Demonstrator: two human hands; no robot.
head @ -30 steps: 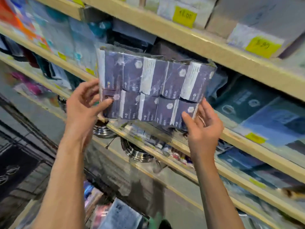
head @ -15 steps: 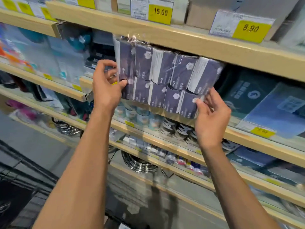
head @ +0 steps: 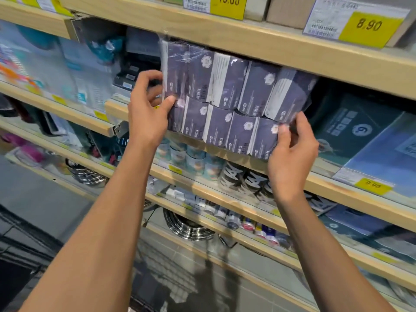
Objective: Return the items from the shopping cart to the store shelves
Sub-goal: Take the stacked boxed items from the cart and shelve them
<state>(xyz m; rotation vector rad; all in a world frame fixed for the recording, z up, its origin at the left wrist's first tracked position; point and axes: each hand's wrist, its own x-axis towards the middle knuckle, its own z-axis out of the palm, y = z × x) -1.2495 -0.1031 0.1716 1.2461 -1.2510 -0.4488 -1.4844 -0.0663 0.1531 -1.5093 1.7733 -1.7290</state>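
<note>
A clear-wrapped multipack of dark purple rolls (head: 229, 95), two rows deep, is held up in front of a wooden shelf opening. My left hand (head: 148, 113) grips its lower left corner with thumb on the front. My right hand (head: 292, 152) pinches the lower right corner. The pack's top edge sits just under the upper shelf board (head: 247, 41), and its bottom row overlaps the shelf's front edge. The shopping cart is out of clear view.
Blue and teal boxed goods (head: 364, 136) fill the shelf to the right. Pale packets (head: 67, 70) stand to the left. Lower shelves hold small cans (head: 191, 158) and steel pans (head: 189, 226). Yellow price tags (head: 369, 25) line the shelf edges.
Both hands have lifted the multipack upward and toward the shelf opening. It now sits higher, close under the upper board, and the view has closed in on the shelf.
</note>
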